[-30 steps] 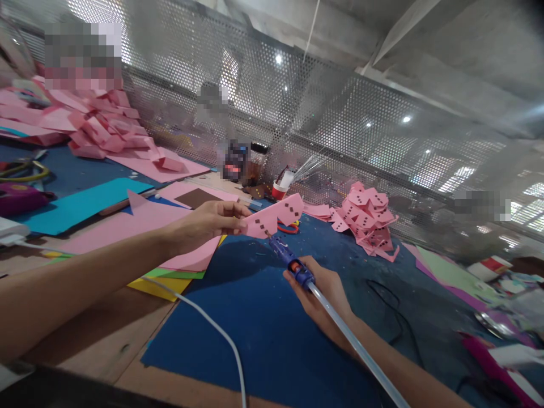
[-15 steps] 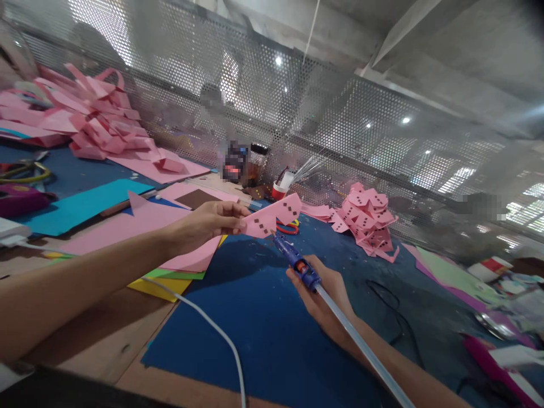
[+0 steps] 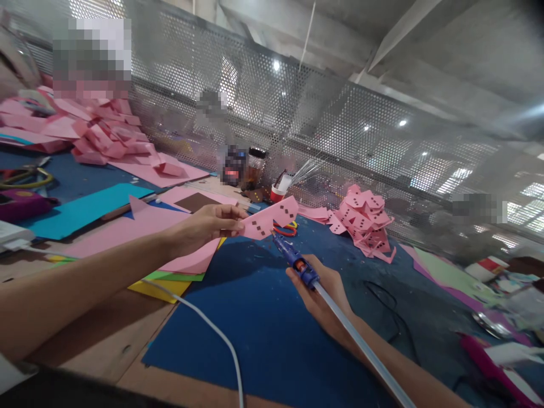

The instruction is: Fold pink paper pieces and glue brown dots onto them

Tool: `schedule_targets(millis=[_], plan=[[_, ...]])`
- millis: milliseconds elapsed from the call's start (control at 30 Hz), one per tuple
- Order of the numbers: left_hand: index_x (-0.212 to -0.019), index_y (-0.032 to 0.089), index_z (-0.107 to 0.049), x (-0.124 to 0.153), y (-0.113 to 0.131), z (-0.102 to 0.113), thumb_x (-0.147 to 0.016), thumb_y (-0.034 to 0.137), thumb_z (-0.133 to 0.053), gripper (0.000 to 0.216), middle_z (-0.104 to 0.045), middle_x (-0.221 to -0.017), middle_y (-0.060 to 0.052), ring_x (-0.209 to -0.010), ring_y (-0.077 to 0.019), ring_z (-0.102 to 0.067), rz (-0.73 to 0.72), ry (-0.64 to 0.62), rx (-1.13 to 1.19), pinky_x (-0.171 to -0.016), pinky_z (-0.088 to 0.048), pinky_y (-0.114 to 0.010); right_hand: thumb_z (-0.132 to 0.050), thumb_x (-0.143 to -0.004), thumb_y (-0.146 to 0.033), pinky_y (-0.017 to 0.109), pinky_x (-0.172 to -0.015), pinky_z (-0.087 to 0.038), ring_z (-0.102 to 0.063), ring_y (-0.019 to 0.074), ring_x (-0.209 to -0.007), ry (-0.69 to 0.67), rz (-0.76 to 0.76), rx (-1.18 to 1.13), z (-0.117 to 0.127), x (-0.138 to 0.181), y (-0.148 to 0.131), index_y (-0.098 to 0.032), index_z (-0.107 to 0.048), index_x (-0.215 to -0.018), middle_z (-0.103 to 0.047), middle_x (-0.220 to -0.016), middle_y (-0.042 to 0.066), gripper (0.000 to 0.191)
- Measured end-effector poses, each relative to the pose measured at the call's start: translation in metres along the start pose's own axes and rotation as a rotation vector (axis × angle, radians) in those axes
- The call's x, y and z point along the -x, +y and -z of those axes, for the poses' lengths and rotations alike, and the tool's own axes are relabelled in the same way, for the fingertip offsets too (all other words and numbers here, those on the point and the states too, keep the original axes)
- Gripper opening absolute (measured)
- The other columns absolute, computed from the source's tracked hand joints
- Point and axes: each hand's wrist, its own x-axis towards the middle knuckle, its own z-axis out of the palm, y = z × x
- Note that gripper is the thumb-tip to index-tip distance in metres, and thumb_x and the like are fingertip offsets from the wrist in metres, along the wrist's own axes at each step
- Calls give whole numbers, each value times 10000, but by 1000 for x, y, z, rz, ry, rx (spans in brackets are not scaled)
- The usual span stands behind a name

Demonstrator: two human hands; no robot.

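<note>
left hand (image 3: 204,225) is pinched on one end of the pink paper strip (image 3: 272,218), which is up in the air over the blue sheet (image 3: 255,317). right hand (image 3: 323,292) is wrapped round the glue gun (image 3: 293,262), nozzle right at the strip's lower edge. imo the trick here is a flat, steady strip, small dabs, and fingertips well clear of the hot tip. the pile of pink cutouts (image 3: 365,218) sits well apart by the mesh.

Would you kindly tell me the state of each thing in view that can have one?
Left hand, grip shut on the pink paper strip with dark diamonds, held aloft.
Right hand, grip shut on the blue plastic glue gun, nozzle near the strip's lower edge.
Clear glue stick, loaded, jutting from the gun's back.
Heap of pink punched paper pieces, piled loosely on the blue mat.
Red cup, upright.
</note>
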Motion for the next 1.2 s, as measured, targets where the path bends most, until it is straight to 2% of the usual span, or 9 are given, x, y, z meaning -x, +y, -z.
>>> schedule_targets(millis=[200, 333, 467, 700, 833, 933, 1067, 1200], plan=[[-886, 172, -718, -2, -1, -1, -654, 230, -826, 263, -671, -768, -11, -683, -120, -589, 3, 11, 16, -703, -504, -267, -584, -872, -302, 199, -538, -407, -576, 125, -524, 13, 5, 82, 4, -4, 10, -204, -640, -1025, -650, -669, -18, 190], [-865, 163, -713, -4, -1, 0, -625, 213, -846, 279, -660, -756, -8, -669, -116, -586, 9, 33, 47, -695, -507, -263, -578, -855, -255, 208, -543, -414, -626, 147, -546, 0, 22, 181, 23, -2, 18, -222, -619, -1116, -680, -703, -15, 266], [-867, 157, -713, -4, 1, 2, -603, 219, -861, 309, -671, -790, -14, -708, -121, -605, 4, 73, 39, -717, -510, -261, -544, -860, -211, 238, -634, -434, -698, 197, -710, 16, 19, 368, 46, 7, 33, -234, -595, -1169, -724, -809, 15, 314], [-869, 168, -723, -5, 0, -3, -572, 285, -866, 350, -695, -798, -28, -692, -141, -620, -55, 136, -39, -695, -519, -275, -559, -904, -312, 302, -702, -426, -714, 270, -887, -30, -237, 651, 64, 16, 74, -207, -559, -1189, -745, -946, 85, 303], [-870, 155, -713, -2, 3, -15, -591, 341, -861, 366, -730, -891, -64, -804, -184, -663, -111, 158, -121, -770, -527, -307, -578, -902, -346, 324, -771, -428, -698, 283, -978, -155, -319, 648, 64, 14, 85, -189, -545, -1172, -727, -1046, 112, 314], [-915, 159, -708, 5, 10, -30, -688, 355, -812, 317, -730, -927, -57, -856, -180, -656, -194, 76, -270, -814, -501, -295, -583, -898, -366, 327, -771, -420, -685, 290, -1001, -215, -317, 606, 65, 16, 86, -185, -548, -1153, -718, -1047, 114, 314], [-976, 179, -696, 16, 21, -53, -786, 366, -733, 269, -709, -918, -27, -858, -193, -634, -259, 64, -471, -774, -476, -289, -600, -877, -375, 308, -749, -407, -676, 277, -989, -243, -306, 499, 67, 22, 85, -181, -553, -1146, -706, -1052, 110, 335], [-950, 217, -695, 18, 21, -69, -818, 352, -688, 189, -701, -913, 1, -867, -221, -626, -301, 29, -566, -759, -472, -300, -629, -849, -364, 288, -742, -395, -669, 253, -951, -253, -320, 417, 69, 23, 88, -187, -566, -1112, -698, -1044, 95, 323]])
